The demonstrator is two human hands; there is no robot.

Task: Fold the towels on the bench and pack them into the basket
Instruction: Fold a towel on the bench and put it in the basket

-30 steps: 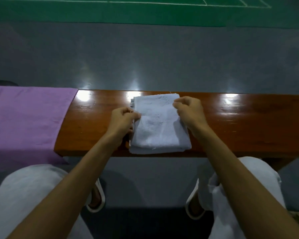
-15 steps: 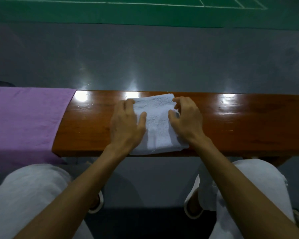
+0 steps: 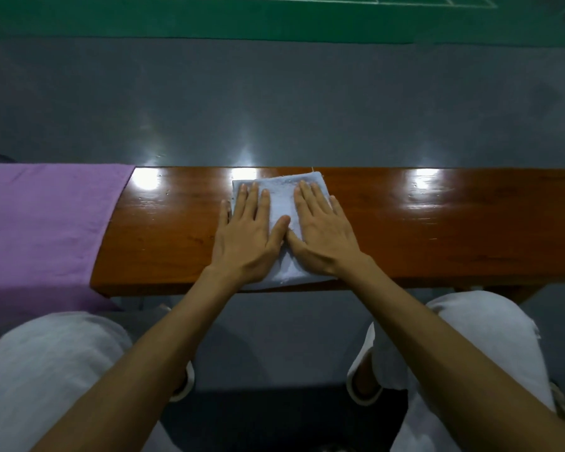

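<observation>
A small white towel, folded into a compact rectangle, lies on the glossy wooden bench in front of me. My left hand lies flat on the towel's left half, fingers straight, its little finger on the wood. My right hand presses flat on the right half, and the two thumbs nearly meet at the middle. A purple towel is spread over the bench's left end and hangs down its front. No basket is in view.
Bare bench top stretches to the right of the white towel and between it and the purple one. Beyond the bench lies grey floor, then a green court with white lines. My knees in pale trousers sit below the bench's near edge.
Both hands went from pinching the white towel's side edges with curled fingers to lying flat and spread on top of it. The towel looks flatter.
</observation>
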